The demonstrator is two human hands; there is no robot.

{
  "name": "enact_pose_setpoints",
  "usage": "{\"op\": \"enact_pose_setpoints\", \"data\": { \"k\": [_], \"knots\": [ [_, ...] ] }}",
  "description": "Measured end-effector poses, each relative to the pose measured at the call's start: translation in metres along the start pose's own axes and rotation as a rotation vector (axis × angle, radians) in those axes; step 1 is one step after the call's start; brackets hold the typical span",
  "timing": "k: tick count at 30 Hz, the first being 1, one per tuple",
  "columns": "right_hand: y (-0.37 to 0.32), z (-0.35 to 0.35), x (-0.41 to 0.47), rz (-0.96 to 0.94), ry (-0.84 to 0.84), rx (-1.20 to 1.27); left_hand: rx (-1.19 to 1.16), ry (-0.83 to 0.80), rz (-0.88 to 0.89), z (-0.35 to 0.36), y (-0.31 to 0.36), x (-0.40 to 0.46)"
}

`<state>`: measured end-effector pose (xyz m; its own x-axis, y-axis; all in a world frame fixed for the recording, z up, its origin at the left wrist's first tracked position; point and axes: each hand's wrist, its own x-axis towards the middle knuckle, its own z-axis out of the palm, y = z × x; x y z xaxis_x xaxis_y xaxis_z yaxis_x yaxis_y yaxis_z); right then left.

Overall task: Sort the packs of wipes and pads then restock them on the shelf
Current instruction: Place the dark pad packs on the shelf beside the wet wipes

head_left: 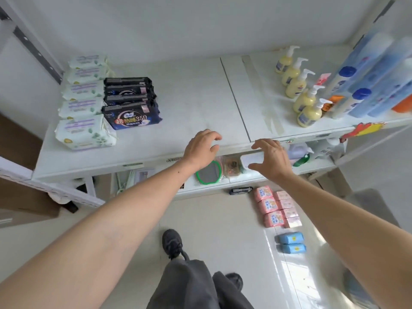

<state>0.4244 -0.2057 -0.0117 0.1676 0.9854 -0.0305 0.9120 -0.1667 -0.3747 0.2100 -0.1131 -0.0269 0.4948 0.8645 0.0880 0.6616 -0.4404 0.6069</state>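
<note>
A row of several white wipe packs [84,132] runs along the left side of the white shelf [196,103]. Beside them stands a row of several dark blue pad packs [131,118]. On the floor at the lower right lie several pink packs [270,206] in two columns, and two blue packs [291,243] below them. My left hand [201,147] hovers over the shelf's front edge, fingers apart and holding nothing. My right hand [270,158] is just in front of that edge, also spread and holding nothing.
Several yellow pump bottles [306,100] and tall blue bottles [365,85] fill the shelf's right side. A lower shelf holds a green-rimmed mirror [208,173] and small items. My legs and dark shoes [172,243] stand on the tiled floor. A cardboard box [20,197] sits at left.
</note>
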Motion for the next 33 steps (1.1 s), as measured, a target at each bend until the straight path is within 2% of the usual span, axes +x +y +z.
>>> {"op": "enact_pose_setpoints", "data": {
  "k": [9, 15, 21, 26, 33],
  "knots": [
    [0.075, 0.0, -0.03, 0.034, -0.058, 0.0, -0.01, -0.128, 0.016, 0.076, 0.045, -0.003],
    [0.121, 0.009, -0.034, 0.056, -0.11, 0.054, -0.038, -0.144, -0.014, 0.123, 0.052, 0.012],
    [0.164, 0.03, -0.036, 0.033, -0.25, 0.019, -0.109, -0.129, -0.139, 0.182, 0.046, -0.006],
    [0.204, 0.056, -0.022, -0.076, -0.362, -0.02, -0.116, -0.057, -0.306, 0.236, 0.042, -0.034],
    [0.258, 0.141, -0.005, -0.114, -0.489, 0.029, -0.134, -0.024, -0.504, 0.329, 0.008, -0.061]
  ]
}}
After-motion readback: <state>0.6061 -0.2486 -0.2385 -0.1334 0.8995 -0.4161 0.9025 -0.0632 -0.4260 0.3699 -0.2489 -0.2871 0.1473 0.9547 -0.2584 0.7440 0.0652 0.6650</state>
